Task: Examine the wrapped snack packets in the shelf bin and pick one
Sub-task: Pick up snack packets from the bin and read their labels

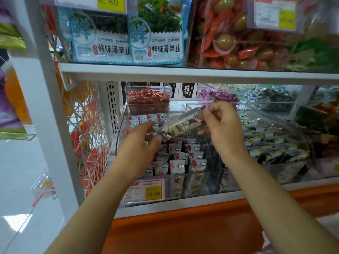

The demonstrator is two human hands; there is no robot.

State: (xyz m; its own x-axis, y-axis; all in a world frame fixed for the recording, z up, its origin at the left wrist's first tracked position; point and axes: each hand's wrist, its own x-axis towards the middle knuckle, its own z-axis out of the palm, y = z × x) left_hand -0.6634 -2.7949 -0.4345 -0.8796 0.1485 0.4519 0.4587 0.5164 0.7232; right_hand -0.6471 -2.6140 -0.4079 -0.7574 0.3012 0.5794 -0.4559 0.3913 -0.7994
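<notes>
While your left hand (141,145) pinches the lower end and your right hand (225,129) the upper end of one wrapped packet (185,123), held tilted above the back of the clear bin (190,174), you look mid-examination, with the final choice left.

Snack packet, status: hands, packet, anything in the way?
Holding: left hand and right hand each pinch one end of the snack packet. Packet tilted, held above the clear bin. Nothing blocking.
</notes>
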